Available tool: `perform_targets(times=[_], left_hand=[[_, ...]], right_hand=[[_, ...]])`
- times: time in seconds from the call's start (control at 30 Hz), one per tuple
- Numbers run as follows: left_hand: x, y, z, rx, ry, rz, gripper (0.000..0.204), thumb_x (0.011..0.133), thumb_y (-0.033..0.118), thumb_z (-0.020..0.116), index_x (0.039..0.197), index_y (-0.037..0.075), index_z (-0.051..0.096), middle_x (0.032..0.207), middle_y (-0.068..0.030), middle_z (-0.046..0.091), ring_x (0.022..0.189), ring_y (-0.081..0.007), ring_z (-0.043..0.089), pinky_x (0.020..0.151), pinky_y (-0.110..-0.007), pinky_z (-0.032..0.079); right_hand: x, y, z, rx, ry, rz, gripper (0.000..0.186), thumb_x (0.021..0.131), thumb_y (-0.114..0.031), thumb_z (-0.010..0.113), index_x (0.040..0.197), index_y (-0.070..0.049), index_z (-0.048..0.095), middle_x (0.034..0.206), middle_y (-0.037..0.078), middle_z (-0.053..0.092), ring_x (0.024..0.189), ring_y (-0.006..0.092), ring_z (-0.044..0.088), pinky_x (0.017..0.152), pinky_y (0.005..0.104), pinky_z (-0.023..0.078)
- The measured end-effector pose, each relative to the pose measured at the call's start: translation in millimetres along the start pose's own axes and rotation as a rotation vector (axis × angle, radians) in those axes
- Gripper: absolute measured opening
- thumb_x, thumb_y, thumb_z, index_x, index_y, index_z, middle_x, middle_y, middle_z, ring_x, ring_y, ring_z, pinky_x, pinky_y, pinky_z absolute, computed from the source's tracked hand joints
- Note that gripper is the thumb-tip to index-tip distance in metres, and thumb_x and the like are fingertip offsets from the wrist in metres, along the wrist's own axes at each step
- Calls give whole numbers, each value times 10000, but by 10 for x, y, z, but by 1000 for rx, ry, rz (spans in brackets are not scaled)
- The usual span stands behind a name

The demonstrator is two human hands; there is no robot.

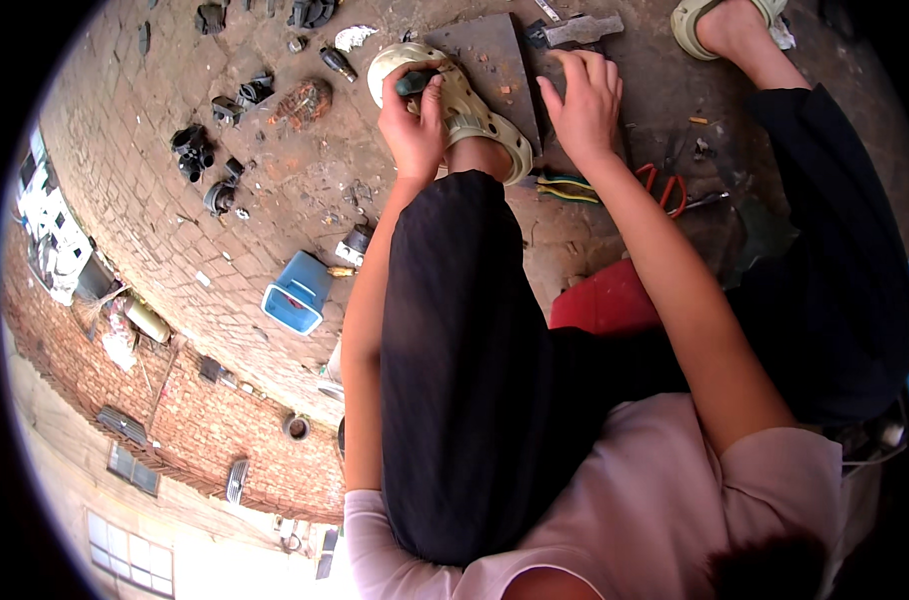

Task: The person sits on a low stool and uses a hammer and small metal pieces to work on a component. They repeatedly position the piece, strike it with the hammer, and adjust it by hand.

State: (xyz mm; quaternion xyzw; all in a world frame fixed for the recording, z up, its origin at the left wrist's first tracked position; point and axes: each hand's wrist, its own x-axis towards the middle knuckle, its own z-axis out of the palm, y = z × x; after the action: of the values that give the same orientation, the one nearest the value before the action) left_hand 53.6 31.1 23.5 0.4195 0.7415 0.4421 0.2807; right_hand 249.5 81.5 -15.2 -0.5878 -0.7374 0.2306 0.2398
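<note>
My left hand [415, 130] is closed on a dark green object [410, 82], perhaps a tool handle, over the toe of my pale perforated clog [475, 124]. My right hand [585, 110] is open, fingers apart and slightly bent, beside the right edge of a dark metal plate [480, 55], below a rough grey metal piece [585, 29]. Yellow-and-green-handled pliers [565, 188] and a red-handled tool [675, 193] lie below that hand, partly under my forearm.
Dark metal parts [193, 150] are scattered on the paving to the left. A blue basin [300, 270] sits beside my left forearm. A red object [595, 300], perhaps a seat, is under my legs. My other clogged foot [725, 28] is at the top right.
</note>
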Motion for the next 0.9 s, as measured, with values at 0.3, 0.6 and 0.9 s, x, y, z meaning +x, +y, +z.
perform_targets(times=[0.3, 0.6, 0.9], left_hand=[[-15, 36, -70, -319, 51, -121, 232, 930, -16, 618, 1146, -4, 534, 1087, -96, 680, 986, -144, 620, 876, -272, 493], [-27, 82, -165, -350, 56, -179, 211, 930, 18, 633, 1123, 5, 549, 1073, -105, 690, 919, -127, 625, 747, -253, 521], [40, 255, -158, -380, 88, -128, 160, 929, 14, 633, 1075, 14, 567, 1041, -98, 702, 953, -129, 621, 838, -256, 474]], right_hand=[[126, -278, 709, 178, -199, -237, 265, 719, -150, 760, 962, -165, 656, 927, -33, 597, 978, 194, 542, 851, 352, 404], [167, -278, 732, 225, -195, -177, 162, 727, -145, 744, 870, -153, 669, 843, -22, 588, 923, 211, 552, 829, 363, 418], [230, -232, 689, 278, -68, -217, 141, 740, -65, 685, 857, -123, 631, 873, 14, 612, 906, 246, 583, 820, 380, 500]])
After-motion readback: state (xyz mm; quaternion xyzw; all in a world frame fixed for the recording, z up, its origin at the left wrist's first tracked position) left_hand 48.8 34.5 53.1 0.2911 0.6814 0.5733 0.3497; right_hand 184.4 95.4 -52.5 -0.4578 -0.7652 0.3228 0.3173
